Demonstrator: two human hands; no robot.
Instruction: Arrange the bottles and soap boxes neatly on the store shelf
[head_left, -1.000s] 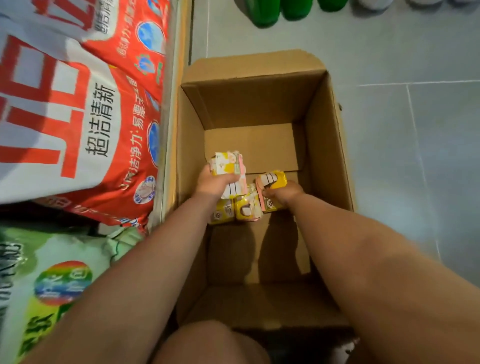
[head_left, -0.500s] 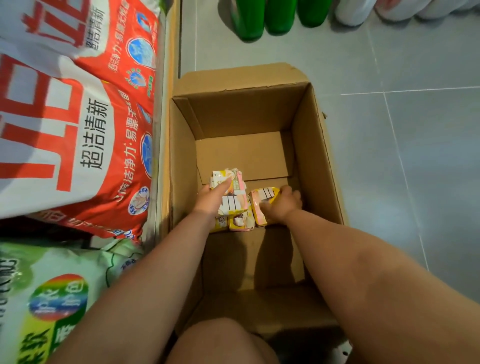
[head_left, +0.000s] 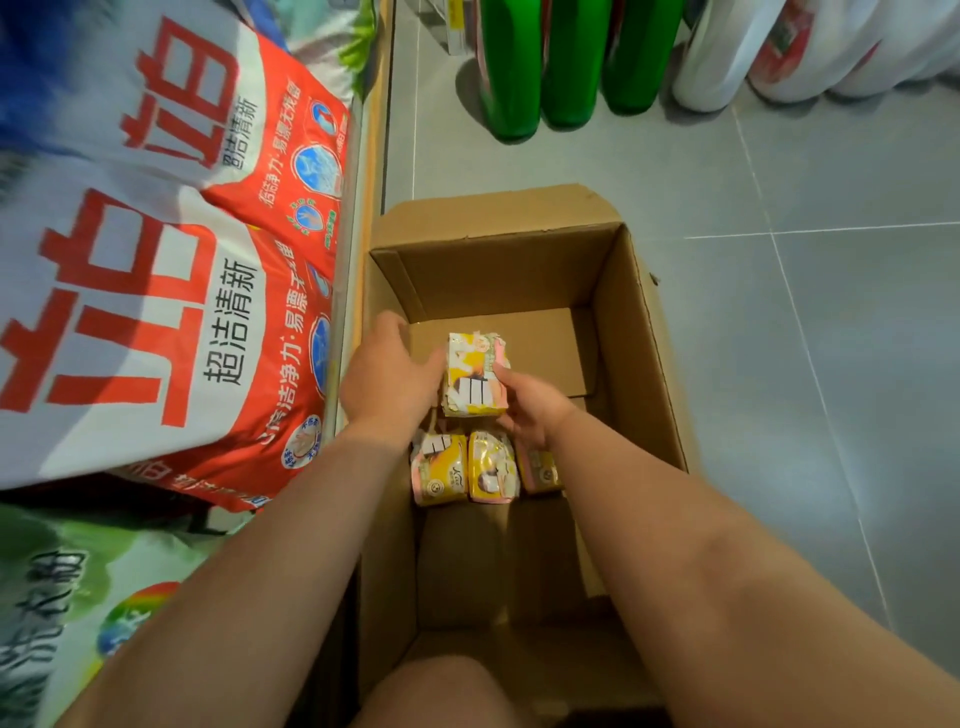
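An open cardboard box (head_left: 639, 332) stands on the floor beside the shelf. Both my hands are inside it and hold a stack of yellow-and-pink soap boxes (head_left: 474, 375) between them. My left hand (head_left: 387, 379) presses the stack's left side with its fingers round it. My right hand (head_left: 530, 410) grips the right side, thumb on top. Three more yellow soap boxes (head_left: 488, 470) lie in a row on the box's bottom, just under my wrists. Green bottles (head_left: 540, 67) and white bottles (head_left: 727, 52) stand on the floor beyond the box.
Large red-and-white detergent bags (head_left: 156, 270) fill the low shelf on the left, with a green bag (head_left: 78, 597) nearer me. The shelf's edge (head_left: 363, 208) runs along the box's left side. Grey floor tiles (head_left: 831, 364) lie to the right. My knee (head_left: 431, 691) is at the bottom.
My hands have come together on the soap boxes and lifted the stack off the ones on the bottom. My view has tilted up, so the bottles show more.
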